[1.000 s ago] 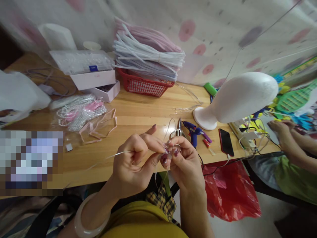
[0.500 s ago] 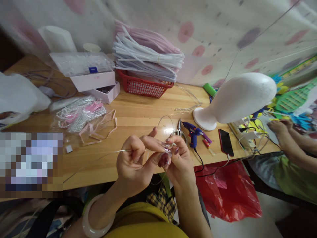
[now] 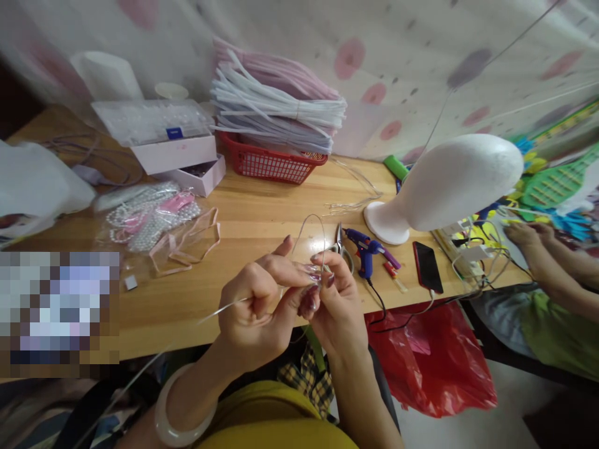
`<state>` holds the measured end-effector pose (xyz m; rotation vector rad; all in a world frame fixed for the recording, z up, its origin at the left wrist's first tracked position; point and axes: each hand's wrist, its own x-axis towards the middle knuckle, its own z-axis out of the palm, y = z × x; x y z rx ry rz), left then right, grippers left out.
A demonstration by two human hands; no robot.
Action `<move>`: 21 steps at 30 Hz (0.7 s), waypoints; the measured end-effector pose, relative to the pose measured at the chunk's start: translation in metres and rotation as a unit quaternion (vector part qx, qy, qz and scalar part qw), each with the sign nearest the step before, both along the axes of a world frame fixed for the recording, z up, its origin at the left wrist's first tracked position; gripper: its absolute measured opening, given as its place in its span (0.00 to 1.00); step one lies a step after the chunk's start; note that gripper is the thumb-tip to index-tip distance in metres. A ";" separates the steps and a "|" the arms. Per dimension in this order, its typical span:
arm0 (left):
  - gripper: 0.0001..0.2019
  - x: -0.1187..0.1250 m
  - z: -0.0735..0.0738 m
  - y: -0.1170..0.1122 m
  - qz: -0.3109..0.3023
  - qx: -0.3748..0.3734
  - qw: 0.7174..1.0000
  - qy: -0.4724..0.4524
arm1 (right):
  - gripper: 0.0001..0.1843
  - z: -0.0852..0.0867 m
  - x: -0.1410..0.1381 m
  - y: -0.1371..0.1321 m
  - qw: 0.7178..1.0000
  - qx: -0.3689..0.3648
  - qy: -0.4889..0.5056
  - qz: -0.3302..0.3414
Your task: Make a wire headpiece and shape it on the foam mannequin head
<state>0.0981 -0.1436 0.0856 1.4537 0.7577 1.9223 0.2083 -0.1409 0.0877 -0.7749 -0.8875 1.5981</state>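
Observation:
My left hand and my right hand meet fingertip to fingertip above the table's front edge. Both are closed in a pinch on a thin silvery wire. The wire bends into a loop that rises above the fingers, and a long tail runs out from my left hand toward the lower left. Exactly where the fingertips press together, the wire is mostly hidden. A pale bangle circles my left wrist. Just right of my right hand lie scissors and a blue glue gun.
A white foam head stands at right, near a phone and cables. Behind is a red basket of fuzzy stems. Bagged pearl strands lie left. A red plastic bag hangs below the edge. Another person's hands work at far right.
The wire's tail has swung down and toward me on the left. Its loop has shifted slightly left. Both hands keep their pinch in almost the same place.

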 end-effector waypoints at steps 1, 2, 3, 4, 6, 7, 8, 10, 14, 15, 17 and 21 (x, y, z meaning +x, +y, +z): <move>0.20 0.001 -0.001 0.002 -0.001 -0.002 1.000 -0.009 | 0.18 0.000 0.000 0.001 1.000 -0.002 0.001 -0.001; 0.20 0.001 -0.001 0.004 -0.005 -0.009 1.000 -0.024 | 0.19 0.001 -0.001 0.002 1.000 -0.005 -0.001 -0.004; 0.20 0.002 -0.002 0.006 -0.011 -0.019 0.999 -0.042 | 0.18 0.001 -0.001 0.003 1.000 -0.005 -0.005 -0.010; 0.21 0.002 -0.003 0.008 -0.014 -0.028 0.998 -0.062 | 0.18 0.002 -0.002 0.004 1.000 0.000 -0.012 -0.021; 0.21 0.002 -0.004 0.012 -0.017 -0.050 0.994 -0.092 | 0.14 0.003 -0.003 0.004 0.997 0.023 -0.036 -0.059; 0.21 0.002 -0.004 0.014 -0.017 -0.058 0.993 -0.101 | 0.11 0.003 -0.003 0.003 0.994 0.041 -0.051 -0.085; 0.21 0.001 -0.004 0.015 -0.018 -0.062 0.992 -0.108 | 0.08 0.004 -0.002 0.002 0.990 0.062 -0.068 -0.110; 0.21 0.000 -0.004 0.016 -0.026 -0.056 0.991 -0.116 | 0.04 0.006 0.000 0.000 0.978 0.104 -0.101 -0.151; 0.20 0.000 -0.003 0.018 -0.044 -0.026 0.991 -0.125 | 0.12 0.013 0.006 -0.003 0.966 0.146 -0.140 -0.161; 0.20 0.000 -0.002 0.018 -0.050 -0.024 0.990 -0.131 | 0.12 0.015 0.008 -0.004 0.967 0.141 -0.142 -0.155; 0.20 0.001 -0.001 0.018 -0.070 -0.026 0.986 -0.148 | 0.11 0.018 0.010 -0.004 0.974 0.126 -0.131 -0.139; 0.19 0.000 0.000 0.016 -0.117 -0.040 0.976 -0.178 | 0.11 0.018 0.010 -0.003 0.984 0.104 -0.093 -0.109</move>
